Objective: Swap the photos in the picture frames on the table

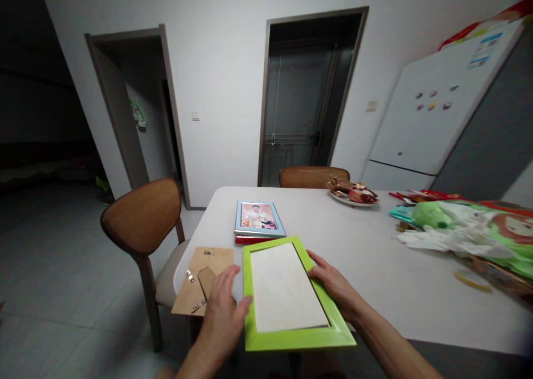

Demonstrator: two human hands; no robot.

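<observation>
A lime green picture frame [300,339] with a white sheet [285,290] inside its opening is tilted up over the front of the table. My right hand [333,283] grips the frame's right edge, fingers behind it. At its left edge is my left hand [225,307], fingers apart, with the thumb close to the rim; whether it touches cannot be made out. A brown backing board [187,290] with metal clips lies on the table's left corner, partly behind my left hand. Beyond the green frame, a light blue frame [258,218] rests on a red one [250,239].
On the white table [316,212] stands a plate of wrapped items [353,193] at the back. Plush, paper and bags [458,223] crowd the right side. Wooden chairs [145,218] [314,176] stand left and behind. A tape roll [473,280] lies at right.
</observation>
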